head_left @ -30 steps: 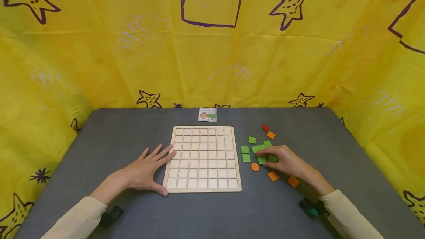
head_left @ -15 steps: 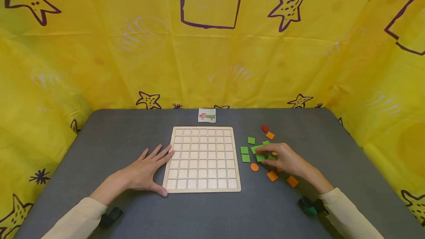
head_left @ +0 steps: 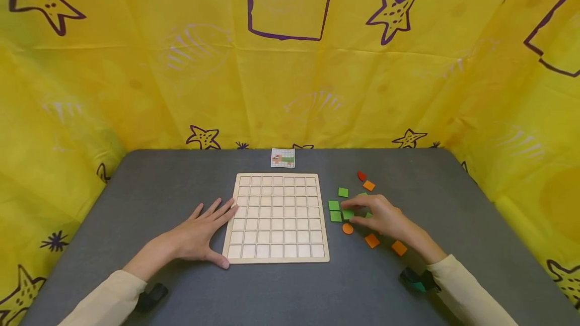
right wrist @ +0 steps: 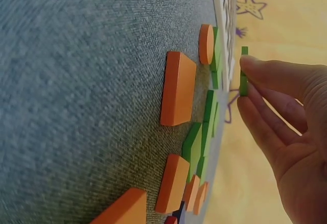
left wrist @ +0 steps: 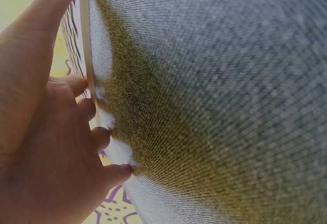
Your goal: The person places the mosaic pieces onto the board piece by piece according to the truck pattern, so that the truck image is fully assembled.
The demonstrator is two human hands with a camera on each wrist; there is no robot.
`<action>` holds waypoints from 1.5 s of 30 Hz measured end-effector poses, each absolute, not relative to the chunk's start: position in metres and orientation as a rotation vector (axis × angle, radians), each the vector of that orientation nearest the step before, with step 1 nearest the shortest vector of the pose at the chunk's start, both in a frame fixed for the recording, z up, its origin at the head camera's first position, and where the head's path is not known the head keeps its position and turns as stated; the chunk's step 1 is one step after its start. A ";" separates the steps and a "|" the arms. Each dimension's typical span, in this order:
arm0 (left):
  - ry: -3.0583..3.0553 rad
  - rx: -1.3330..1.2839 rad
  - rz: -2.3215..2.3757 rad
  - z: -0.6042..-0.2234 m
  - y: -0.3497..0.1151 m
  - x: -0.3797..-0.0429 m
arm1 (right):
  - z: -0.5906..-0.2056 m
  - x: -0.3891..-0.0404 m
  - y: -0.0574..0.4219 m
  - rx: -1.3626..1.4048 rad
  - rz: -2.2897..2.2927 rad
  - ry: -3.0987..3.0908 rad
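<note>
Head: grid board [head_left: 277,224] on desk [head_left: 272,296], no tile placed yet; left grip [head_left: 195,235] spread apart at its nine o'clock; right grip [head_left: 382,218] at three, pinching green tile [head_left: 348,214]; loose tiles [head_left: 334,206] nearby; picture card [head_left: 283,158] at twelve, no readable lettering. Left wrist: left grip along grid board's edge. Right wrist: green tile aloft.

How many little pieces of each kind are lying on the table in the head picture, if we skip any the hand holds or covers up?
Green squares: 3
Orange squares: 3
Orange circle: 1
Red piece: 1
Total: 8, leaving out pieces held or hidden by the right hand.
</note>
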State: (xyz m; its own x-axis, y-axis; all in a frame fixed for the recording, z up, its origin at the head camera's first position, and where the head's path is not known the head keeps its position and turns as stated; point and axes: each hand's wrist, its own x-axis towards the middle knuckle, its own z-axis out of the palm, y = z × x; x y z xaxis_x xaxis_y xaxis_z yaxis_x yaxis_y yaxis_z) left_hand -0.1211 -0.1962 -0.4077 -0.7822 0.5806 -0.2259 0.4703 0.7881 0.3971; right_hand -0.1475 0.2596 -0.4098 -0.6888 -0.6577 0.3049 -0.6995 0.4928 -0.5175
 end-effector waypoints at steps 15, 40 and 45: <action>2.632 0.797 0.459 -0.406 -0.195 -0.120 | -0.406 -0.153 0.243 1.168 0.997 -2.711; 2.619 0.766 0.434 -0.405 -0.193 -0.121 | -0.414 -0.154 0.212 1.223 1.047 -2.680; 2.618 0.763 0.428 -0.404 -0.194 -0.121 | -0.414 -0.156 0.205 1.231 1.033 -2.715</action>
